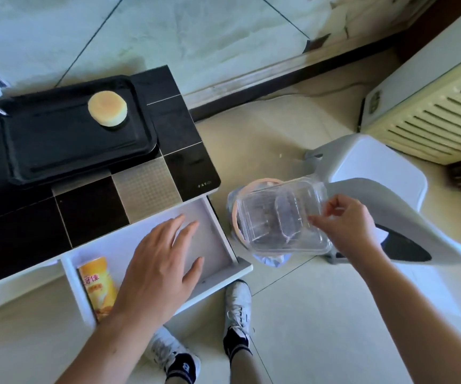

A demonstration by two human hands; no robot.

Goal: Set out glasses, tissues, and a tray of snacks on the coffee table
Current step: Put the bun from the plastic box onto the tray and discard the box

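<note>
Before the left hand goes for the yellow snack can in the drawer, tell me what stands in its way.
Nothing visible does. The left hand hovers open over the open drawer, and the yellow snack can lies just beside and partly under it, uncovered. The right hand holds a clear plastic container off to the side.

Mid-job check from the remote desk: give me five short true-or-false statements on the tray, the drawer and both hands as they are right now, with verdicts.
1. One round cake lies on the black tray. True.
2. The right hand pinches the clear plastic container. True.
3. The clear plastic container sits on the tray. False: it is held off the table's right end, above a bin on the floor.
4. The drawer is closed. False: it is pulled out, with a yellow snack can inside.
5. The left hand grips the can. False: its fingers are straight over the drawer.
</note>
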